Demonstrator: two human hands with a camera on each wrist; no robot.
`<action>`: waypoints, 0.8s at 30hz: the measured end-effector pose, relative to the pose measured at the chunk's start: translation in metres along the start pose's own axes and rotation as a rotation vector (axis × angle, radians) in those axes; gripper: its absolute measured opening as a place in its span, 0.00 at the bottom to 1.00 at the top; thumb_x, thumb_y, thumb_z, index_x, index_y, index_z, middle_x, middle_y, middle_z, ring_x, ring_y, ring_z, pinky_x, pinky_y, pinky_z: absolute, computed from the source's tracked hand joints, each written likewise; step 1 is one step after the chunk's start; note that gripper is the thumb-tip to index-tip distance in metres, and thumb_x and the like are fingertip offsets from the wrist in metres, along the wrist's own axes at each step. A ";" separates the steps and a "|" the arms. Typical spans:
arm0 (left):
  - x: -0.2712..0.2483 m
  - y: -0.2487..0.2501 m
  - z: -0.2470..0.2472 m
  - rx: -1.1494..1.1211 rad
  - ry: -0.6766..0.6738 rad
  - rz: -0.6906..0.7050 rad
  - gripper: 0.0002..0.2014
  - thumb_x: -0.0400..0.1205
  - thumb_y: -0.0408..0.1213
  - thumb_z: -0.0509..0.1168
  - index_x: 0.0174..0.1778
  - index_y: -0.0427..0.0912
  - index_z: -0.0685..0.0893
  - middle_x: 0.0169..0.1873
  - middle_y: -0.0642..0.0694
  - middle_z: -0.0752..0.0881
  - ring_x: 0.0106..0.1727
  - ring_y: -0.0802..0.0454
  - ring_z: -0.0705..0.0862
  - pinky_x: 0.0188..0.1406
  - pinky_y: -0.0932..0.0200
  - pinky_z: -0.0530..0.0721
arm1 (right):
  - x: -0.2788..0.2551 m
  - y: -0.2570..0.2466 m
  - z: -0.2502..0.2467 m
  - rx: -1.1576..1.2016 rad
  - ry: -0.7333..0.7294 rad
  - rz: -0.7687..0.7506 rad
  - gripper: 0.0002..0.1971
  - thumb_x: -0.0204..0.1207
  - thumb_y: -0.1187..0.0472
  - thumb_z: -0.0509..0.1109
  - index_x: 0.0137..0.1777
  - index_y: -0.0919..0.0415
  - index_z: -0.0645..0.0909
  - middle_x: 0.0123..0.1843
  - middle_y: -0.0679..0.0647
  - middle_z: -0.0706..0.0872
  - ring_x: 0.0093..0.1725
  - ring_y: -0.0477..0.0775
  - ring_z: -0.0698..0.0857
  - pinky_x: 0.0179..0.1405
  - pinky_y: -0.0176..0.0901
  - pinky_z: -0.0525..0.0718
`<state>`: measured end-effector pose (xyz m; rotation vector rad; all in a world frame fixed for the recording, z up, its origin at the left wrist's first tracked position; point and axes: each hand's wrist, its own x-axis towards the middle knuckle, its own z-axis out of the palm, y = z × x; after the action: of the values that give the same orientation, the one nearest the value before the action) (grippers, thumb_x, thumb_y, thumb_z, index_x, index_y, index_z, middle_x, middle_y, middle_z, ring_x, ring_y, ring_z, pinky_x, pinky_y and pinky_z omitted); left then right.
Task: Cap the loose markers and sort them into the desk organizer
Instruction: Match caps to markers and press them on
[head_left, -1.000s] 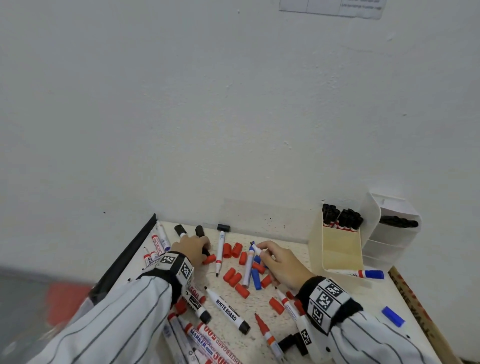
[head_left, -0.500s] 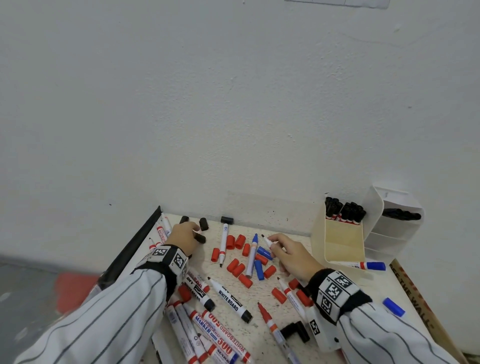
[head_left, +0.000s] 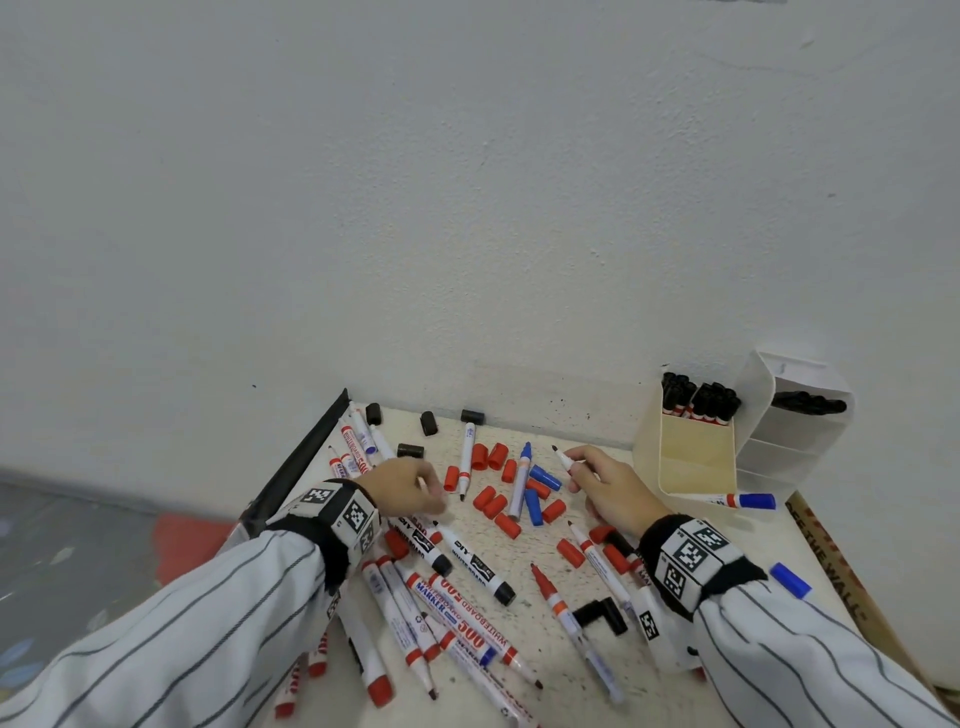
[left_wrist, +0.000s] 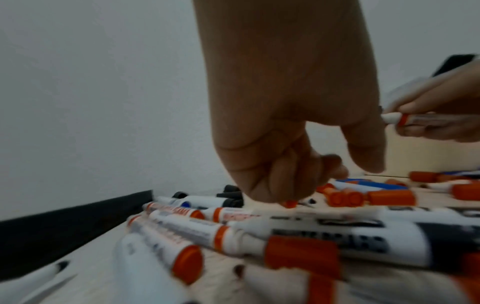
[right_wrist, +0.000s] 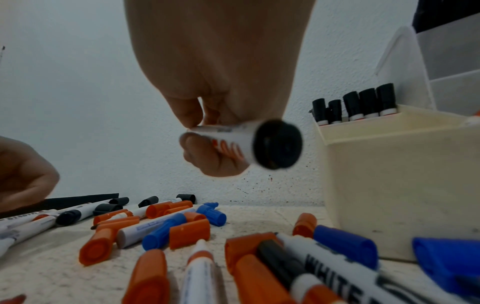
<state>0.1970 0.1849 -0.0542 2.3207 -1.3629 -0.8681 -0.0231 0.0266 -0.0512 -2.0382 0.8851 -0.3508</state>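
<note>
Marker (head_left: 563, 459), a slim white plastic barrel with a bare tip, is pinched between thumb and curled fingers of the right hand (head_left: 608, 491), held above the speckled table (head_left: 524, 551). The left hand (head_left: 402, 486) hovers with fingers bunched downward over a red cap (head_left: 451, 478); whether it holds anything, I cannot tell. Stubby ribbed caps, red, blue and black, lie scattered around. The boxy cream organizer (head_left: 696, 462) stands at the right, black-capped markers upright inside.

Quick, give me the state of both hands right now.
Left hand: fingers curled down among the loose red caps; whether it grips one cannot be told.
Right hand: holding an uncapped marker.
</note>
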 end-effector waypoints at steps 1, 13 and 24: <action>-0.007 0.007 0.004 -0.022 -0.085 0.021 0.07 0.77 0.44 0.70 0.45 0.49 0.80 0.43 0.54 0.83 0.46 0.56 0.83 0.53 0.59 0.81 | -0.003 0.001 -0.001 -0.010 0.006 0.006 0.12 0.85 0.59 0.53 0.63 0.55 0.75 0.43 0.54 0.82 0.25 0.45 0.71 0.21 0.31 0.70; -0.019 0.111 0.108 0.244 -0.051 0.263 0.14 0.79 0.51 0.64 0.55 0.49 0.84 0.53 0.50 0.83 0.54 0.52 0.81 0.57 0.54 0.81 | -0.051 0.027 -0.023 0.046 0.096 0.036 0.11 0.84 0.61 0.55 0.62 0.57 0.76 0.40 0.55 0.81 0.25 0.44 0.74 0.22 0.33 0.73; -0.015 0.119 0.122 -0.001 0.137 0.266 0.10 0.83 0.37 0.61 0.59 0.43 0.78 0.51 0.46 0.85 0.50 0.52 0.82 0.53 0.60 0.80 | -0.089 0.050 -0.053 -0.064 0.145 0.019 0.13 0.84 0.62 0.57 0.62 0.48 0.77 0.50 0.44 0.82 0.48 0.40 0.81 0.60 0.40 0.77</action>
<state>0.0330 0.1433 -0.0779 2.0910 -1.5627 -0.6166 -0.1369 0.0381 -0.0537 -2.0818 1.0142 -0.4698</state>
